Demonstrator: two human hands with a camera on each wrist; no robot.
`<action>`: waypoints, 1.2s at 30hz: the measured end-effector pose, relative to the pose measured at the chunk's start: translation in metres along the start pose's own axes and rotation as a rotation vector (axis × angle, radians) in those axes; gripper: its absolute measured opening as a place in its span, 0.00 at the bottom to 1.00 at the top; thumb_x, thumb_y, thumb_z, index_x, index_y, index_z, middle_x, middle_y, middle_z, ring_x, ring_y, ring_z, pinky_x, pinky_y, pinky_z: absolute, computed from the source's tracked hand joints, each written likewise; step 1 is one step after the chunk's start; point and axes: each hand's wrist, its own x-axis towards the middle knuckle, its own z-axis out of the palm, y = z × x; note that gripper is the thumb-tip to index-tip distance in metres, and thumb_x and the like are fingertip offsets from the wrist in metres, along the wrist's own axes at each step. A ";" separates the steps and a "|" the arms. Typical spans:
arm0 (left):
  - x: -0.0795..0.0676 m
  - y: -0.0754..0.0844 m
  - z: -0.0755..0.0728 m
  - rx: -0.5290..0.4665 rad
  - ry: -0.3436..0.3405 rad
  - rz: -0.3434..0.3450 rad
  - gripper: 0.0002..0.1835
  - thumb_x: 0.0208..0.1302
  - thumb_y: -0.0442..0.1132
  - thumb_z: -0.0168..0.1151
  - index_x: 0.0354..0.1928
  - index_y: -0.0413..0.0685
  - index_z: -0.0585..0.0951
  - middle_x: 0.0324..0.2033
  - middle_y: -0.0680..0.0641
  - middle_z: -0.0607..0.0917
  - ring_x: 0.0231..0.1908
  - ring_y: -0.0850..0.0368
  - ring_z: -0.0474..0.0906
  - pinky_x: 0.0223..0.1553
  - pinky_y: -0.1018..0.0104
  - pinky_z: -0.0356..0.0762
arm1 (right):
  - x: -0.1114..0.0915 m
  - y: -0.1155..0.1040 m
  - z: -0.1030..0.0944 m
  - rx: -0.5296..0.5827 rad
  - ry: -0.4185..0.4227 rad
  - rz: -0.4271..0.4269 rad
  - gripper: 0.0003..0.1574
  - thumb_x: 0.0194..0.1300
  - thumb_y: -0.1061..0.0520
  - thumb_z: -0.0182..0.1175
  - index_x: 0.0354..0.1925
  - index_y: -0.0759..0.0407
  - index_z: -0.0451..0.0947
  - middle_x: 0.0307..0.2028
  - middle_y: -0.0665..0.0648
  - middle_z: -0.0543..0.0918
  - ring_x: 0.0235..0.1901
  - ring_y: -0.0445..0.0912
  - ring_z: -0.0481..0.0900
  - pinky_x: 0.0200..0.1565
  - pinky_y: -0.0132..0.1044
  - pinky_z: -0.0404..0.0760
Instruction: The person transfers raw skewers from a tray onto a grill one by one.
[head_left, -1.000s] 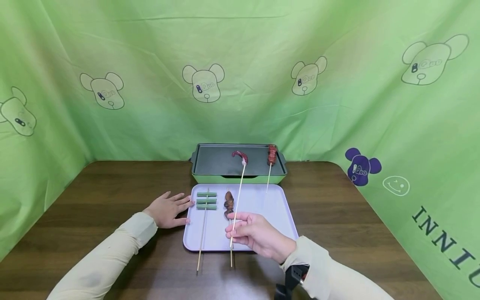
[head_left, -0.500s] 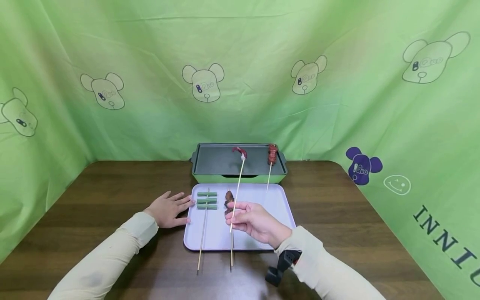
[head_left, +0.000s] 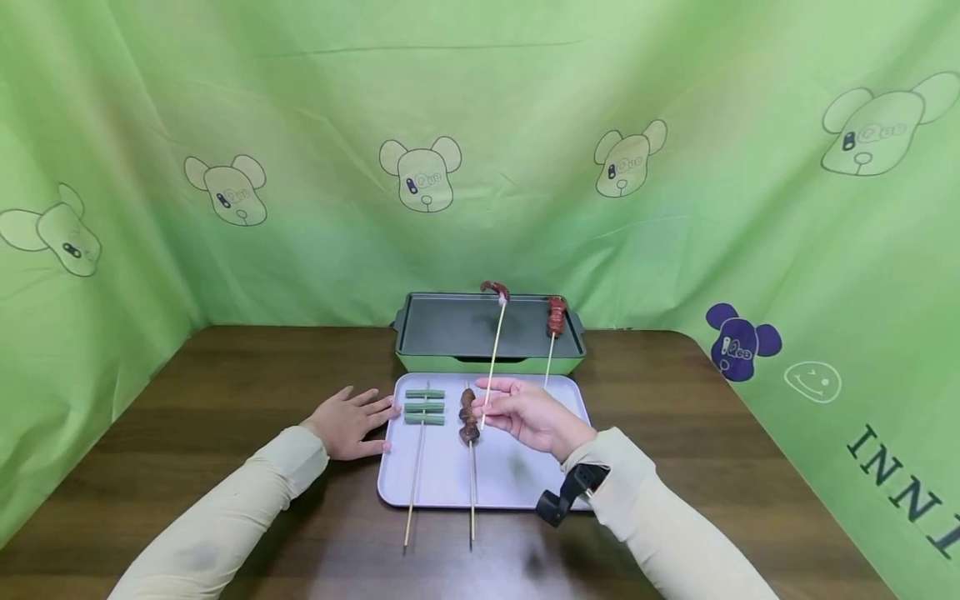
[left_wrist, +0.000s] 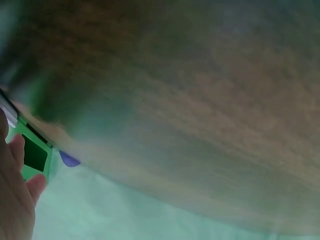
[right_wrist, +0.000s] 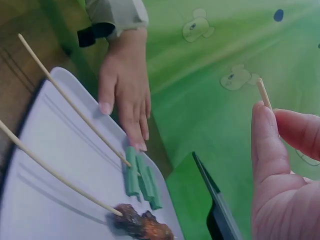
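Note:
Between thumb and fingers, my right hand (head_left: 536, 417) pinches the lower part of a wooden stick whose top carries a curled reddish octopus-tentacle skewer (head_left: 495, 291). That skewer slants upward, its tip seen against the back of the grill pan (head_left: 457, 325). In the right wrist view the stick's end (right_wrist: 264, 93) pokes out above the pinching fingers. My left hand (head_left: 351, 425) lies flat with spread fingers, fingertips touching the left rim of the pale lilac tray (head_left: 525, 467). On the tray rest a green-bean-like skewer (head_left: 424, 408) and a brown meat skewer (head_left: 468, 417).
A red meat skewer (head_left: 556, 317) lies at the right of the grill pan, its stick reaching over the tray. Both tray skewers' sticks overhang the front edge. Behind the brown wooden table (head_left: 247, 392) hangs a green printed curtain (head_left: 315, 250).
My right hand has moved forward, away from me, carrying the tentacle skewer toward the far side of the grill pan. The left hand stays at the tray's rim. The head view has shifted slightly.

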 end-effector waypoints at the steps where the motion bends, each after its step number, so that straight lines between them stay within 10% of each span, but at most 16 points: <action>1: 0.000 0.001 0.000 0.004 -0.007 -0.004 0.35 0.69 0.64 0.41 0.70 0.52 0.66 0.69 0.48 0.66 0.68 0.44 0.59 0.63 0.40 0.56 | 0.001 -0.002 0.000 0.003 0.014 -0.002 0.35 0.62 0.78 0.42 0.67 0.82 0.47 0.30 0.54 0.83 0.31 0.38 0.84 0.39 0.27 0.80; 36: 0.003 -0.002 0.000 -0.008 -0.064 -0.031 0.36 0.68 0.66 0.42 0.71 0.54 0.64 0.70 0.49 0.64 0.69 0.45 0.58 0.64 0.39 0.55 | 0.032 -0.024 -0.021 0.100 0.175 -0.009 0.37 0.65 0.79 0.39 0.70 0.77 0.43 0.30 0.56 0.82 0.31 0.42 0.84 0.41 0.27 0.80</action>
